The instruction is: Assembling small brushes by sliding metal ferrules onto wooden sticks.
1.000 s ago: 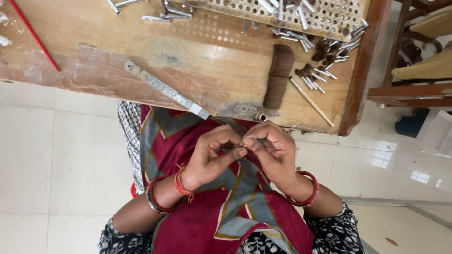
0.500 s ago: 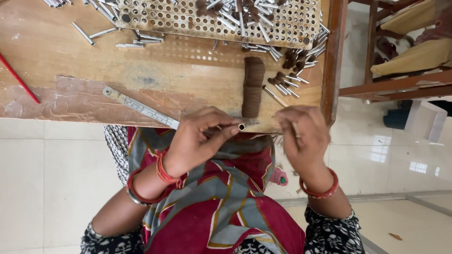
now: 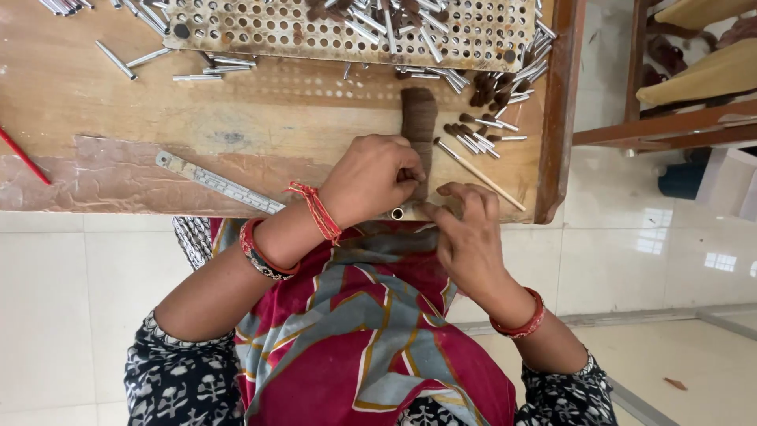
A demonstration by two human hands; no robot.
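Two hands at the counter's (image 3: 260,126) near edge, toward its right corner. Left hand (image 3: 371,177) clenched round a small metal tube (image 3: 397,213), open end poking out just over the edge. Right hand (image 3: 469,233) beside it, fingertips touching the tube, grip loose. Brown roll (image 3: 418,118) upright just behind the left hand's knuckles. Metal ruler (image 3: 221,183) along the edge, leftward.

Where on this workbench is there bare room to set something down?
Bare wood lies between the perforated tray and the metal ruler, left of the left hand. It is crowded around the brown roll, the right hand and the metal pins.
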